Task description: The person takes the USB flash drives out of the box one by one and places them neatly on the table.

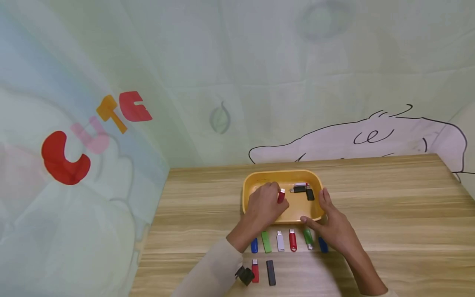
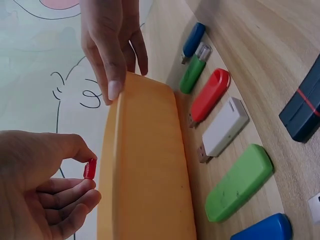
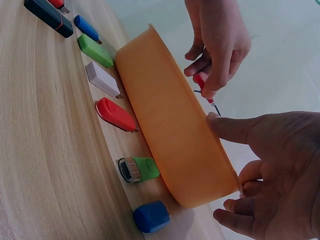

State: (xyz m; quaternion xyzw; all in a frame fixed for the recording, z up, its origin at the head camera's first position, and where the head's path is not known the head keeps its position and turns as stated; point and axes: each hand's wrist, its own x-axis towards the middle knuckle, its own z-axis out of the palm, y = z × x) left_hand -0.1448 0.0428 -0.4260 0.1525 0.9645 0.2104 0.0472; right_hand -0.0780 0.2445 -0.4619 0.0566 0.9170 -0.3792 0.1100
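Note:
My left hand pinches a red USB stick between thumb and fingers over a yellow plastic tray. The stick's metal plug points up and away in the head view. At the tray's near right corner is my right hand, gripping the corner with its thumb on the front rim and its fingers along the right side. Inside the tray, toward the back right, lie black USB sticks and a white and red one. The left hand hides part of the tray's floor.
A row before the tray holds blue, green, white, red, green and blue USB sticks. Nearer lie a red stick and a black stick. A printed cloth hangs behind the wooden table.

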